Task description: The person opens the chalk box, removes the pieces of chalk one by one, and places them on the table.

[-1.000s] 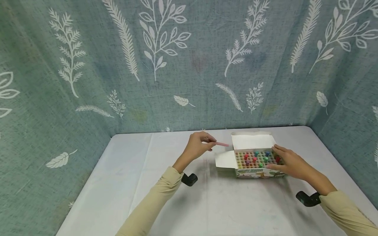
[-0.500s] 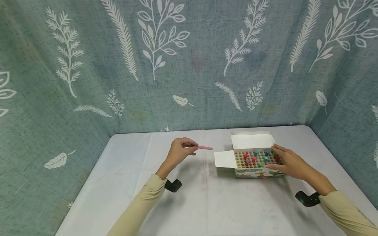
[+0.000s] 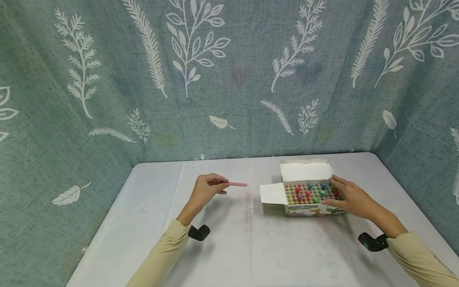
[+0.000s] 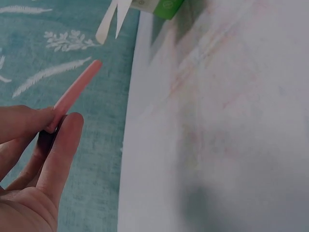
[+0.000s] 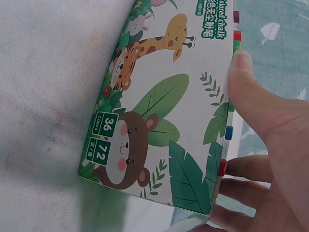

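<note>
A stick of pink chalk [image 3: 238,184] is pinched between the thumb and fingers of my left hand [image 3: 205,190], above the table left of the box. In the left wrist view the chalk [image 4: 78,88] points up and away from the fingertips. At the right, my right hand [image 3: 353,200] grips the open chalk box [image 3: 305,212] across its right end, thumb at the front rim and fingers toward the back. Several colored chalks stand in its holed insert [image 3: 303,191]. The right wrist view shows the box's printed side [image 5: 159,96], with animals and "Colored chalk".
The box's lid [image 3: 306,172] stands raised at the back, and a side flap [image 3: 273,193] sticks out to the left. A white cloth covers the table [image 3: 272,251]. A leaf-patterned curtain [image 3: 244,79] hangs behind it and at both sides.
My left hand has moved left and a little toward me with the pink chalk, away from the box. The right hand stays at the box.
</note>
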{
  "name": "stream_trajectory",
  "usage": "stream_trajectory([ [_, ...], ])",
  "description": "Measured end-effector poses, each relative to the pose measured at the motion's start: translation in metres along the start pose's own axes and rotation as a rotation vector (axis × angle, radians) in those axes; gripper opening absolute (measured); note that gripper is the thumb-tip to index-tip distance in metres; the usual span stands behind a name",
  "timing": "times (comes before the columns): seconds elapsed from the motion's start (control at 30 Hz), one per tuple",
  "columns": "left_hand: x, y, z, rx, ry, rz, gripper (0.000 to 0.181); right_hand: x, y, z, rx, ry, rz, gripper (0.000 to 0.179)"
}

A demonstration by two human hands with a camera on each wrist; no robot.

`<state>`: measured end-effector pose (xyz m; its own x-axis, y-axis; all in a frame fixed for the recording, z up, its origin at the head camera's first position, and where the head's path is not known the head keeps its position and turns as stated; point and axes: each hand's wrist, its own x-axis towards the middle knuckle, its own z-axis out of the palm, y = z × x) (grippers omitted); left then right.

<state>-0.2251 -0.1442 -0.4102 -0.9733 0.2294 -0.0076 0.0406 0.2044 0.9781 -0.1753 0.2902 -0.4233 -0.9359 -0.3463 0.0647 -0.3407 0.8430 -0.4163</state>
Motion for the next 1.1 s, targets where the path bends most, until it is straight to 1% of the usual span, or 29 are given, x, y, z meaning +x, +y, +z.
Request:
stream_trajectory([
  [0.07,-0.003,0.001,-0.001,-0.02,0.007,-0.008,0.021,-0.001,0.0,0.0,0.001,0.002,0.001,0.087],
  [0.1,-0.004,-0.002,-0.002,-0.03,0.011,-0.016,0.022,-0.001,0.001,0.0,0.001,0.003,0.002,0.087],
  [0.17,-0.002,-0.01,-0.004,-0.036,0.03,-0.03,0.022,-0.001,0.001,0.0,0.001,0.005,0.003,0.087],
  [0.3,0.003,-0.031,-0.007,-0.02,0.08,-0.05,0.02,-0.001,0.0,0.0,0.008,0.005,0.007,0.087],
  [0.43,0.006,-0.044,-0.01,0.002,0.11,-0.036,0.017,-0.001,0.0,0.001,0.014,0.0,0.015,0.087],
  [0.53,0.008,-0.051,-0.013,0.004,0.124,-0.036,0.017,-0.001,0.0,0.001,0.015,-0.003,0.022,0.087],
  [0.87,0.012,-0.07,-0.021,0.0,0.183,-0.082,0.02,-0.001,0.002,0.002,0.025,-0.004,0.022,0.087],
  [0.97,0.014,-0.074,-0.024,0.0,0.2,-0.09,0.02,-0.001,0.002,0.002,0.023,-0.003,0.023,0.087],
  [1.1,0.016,-0.079,-0.027,-0.005,0.208,-0.101,0.018,-0.002,0.001,0.002,0.021,-0.001,0.021,0.087],
])
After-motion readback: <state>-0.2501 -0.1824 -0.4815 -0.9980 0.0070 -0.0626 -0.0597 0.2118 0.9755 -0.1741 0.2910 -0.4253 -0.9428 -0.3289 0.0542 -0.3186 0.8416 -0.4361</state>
